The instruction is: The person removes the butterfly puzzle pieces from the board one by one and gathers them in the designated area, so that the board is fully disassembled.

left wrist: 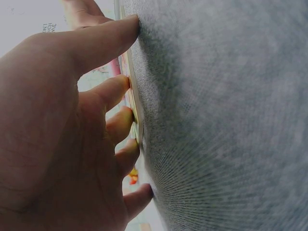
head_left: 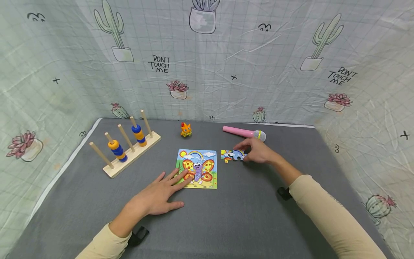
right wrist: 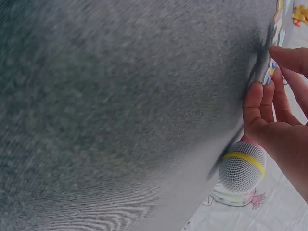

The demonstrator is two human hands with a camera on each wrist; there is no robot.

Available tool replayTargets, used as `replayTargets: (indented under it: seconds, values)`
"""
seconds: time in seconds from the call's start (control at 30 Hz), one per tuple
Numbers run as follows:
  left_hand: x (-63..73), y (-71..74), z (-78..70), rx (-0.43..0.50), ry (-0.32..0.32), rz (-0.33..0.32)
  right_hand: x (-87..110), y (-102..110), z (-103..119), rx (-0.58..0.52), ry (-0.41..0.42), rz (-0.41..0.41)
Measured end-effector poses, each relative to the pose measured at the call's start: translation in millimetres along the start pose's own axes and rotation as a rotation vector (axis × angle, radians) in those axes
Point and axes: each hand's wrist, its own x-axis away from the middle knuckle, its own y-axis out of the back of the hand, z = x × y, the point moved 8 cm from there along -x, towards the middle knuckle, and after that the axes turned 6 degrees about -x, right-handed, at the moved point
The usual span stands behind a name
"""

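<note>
A square butterfly picture board [head_left: 198,154] lies on the grey table in front of me. My left hand [head_left: 158,196] is spread flat, its fingertips resting on the board's left side and the thumb on the tabletop. To the right of the board, a jigsaw piece with a sun [head_left: 224,154] adjoins a blue jigsaw piece with a rainbow [head_left: 238,154]. My right hand [head_left: 257,151] pinches the rainbow piece between thumb and fingers, partly covering its right side. In the right wrist view, the bent fingers [right wrist: 253,103] of this hand stand at the piece's edge, low over the table.
Behind my right hand lies a pink toy microphone [head_left: 239,132] with a grey mesh head. An orange toy figure [head_left: 185,129] stands behind the board. At the left is a wooden peg rack [head_left: 137,154] with blue and orange rings. Patterned cloth [head_left: 207,72] encloses the table.
</note>
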Motion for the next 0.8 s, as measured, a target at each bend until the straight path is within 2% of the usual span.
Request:
replayTargets:
  seconds: [0.37, 0.8]
  values:
    - [1.0, -0.2, -0.8, 0.005, 0.005, 0.0, 0.5, 2.8, -10.9, 0.084, -0.038, -0.022]
    - [0.9, -0.1, -0.6, 0.005, -0.01, -0.007, -0.1, 2.6, -9.0, 0.075, -0.042, -0.029]
